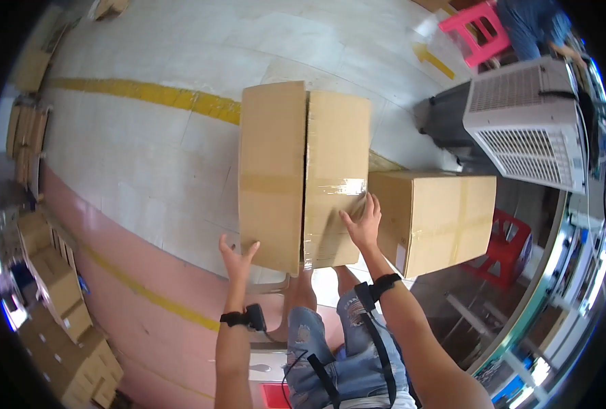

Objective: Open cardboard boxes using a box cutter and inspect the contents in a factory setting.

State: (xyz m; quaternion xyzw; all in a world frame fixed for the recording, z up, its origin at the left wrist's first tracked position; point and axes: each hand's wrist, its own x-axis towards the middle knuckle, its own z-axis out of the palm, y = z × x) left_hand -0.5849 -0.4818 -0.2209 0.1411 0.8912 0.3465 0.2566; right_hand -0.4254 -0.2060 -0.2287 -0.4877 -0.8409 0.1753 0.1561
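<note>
A large cardboard box [272, 150] sits at the centre of the frame, a narrow dark gap running between its two top panels and shiny tape on the right one. The left hand [237, 261] is at its lower left edge, thumb and fingers apart; whether it bears any weight I cannot tell. The right hand [364, 225] lies on its right side, fingers spread, not clamped on anything.

With so loose a hold, the box could tip or slide if one side were pushed harder, and the parted panels could gape if pressed near the gap. It could also knock the second box [453, 211], just to its right.

Counted: two hands, two large boxes, one pink stool [477, 34] at upper right, one red stool [507, 249] at right, one white slatted appliance [528, 126] and one co-worker [531, 27] at upper right; the stacked cartons [57, 279] at lower left are too crowded to count
</note>
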